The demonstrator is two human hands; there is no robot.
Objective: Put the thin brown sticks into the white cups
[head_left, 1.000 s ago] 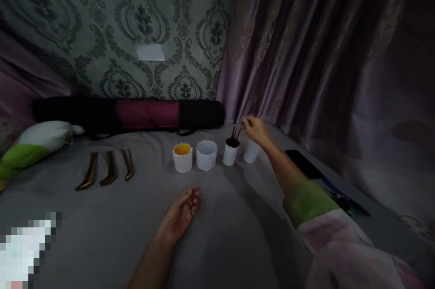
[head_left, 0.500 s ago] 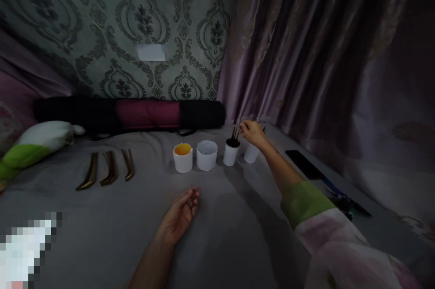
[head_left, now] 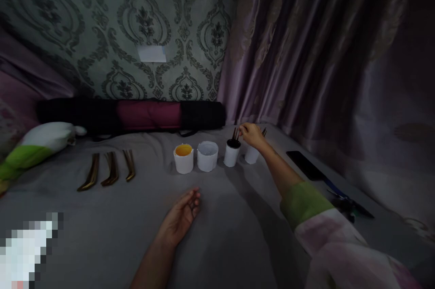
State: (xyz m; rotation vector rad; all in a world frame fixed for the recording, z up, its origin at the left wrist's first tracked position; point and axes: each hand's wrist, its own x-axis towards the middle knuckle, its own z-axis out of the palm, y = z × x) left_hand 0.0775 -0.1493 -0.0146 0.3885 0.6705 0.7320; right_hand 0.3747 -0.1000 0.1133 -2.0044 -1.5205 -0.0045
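My right hand is pinched at the top of a thin dark stick, just above the right side of a white cup with a dark inside. Other thin brown sticks rise from that cup beside my fingertips. Partly behind my right wrist stands another white cup with dark stick ends showing. My left hand rests palm turned up over the grey sheet, its fingers loosely curled, holding nothing. Ahead of it are a white tub with yellow-orange inside and a white tub with pale grey contents.
Three bundles of bent, gold-brown strips lie at the left on the grey sheet. A black and maroon roll runs along the wall. A black phone-like slab and dark tools lie at the right, near the curtain.
The view has shifted very slightly. My right hand stays by the sticks, dipping a little, and my left hand keeps its place.
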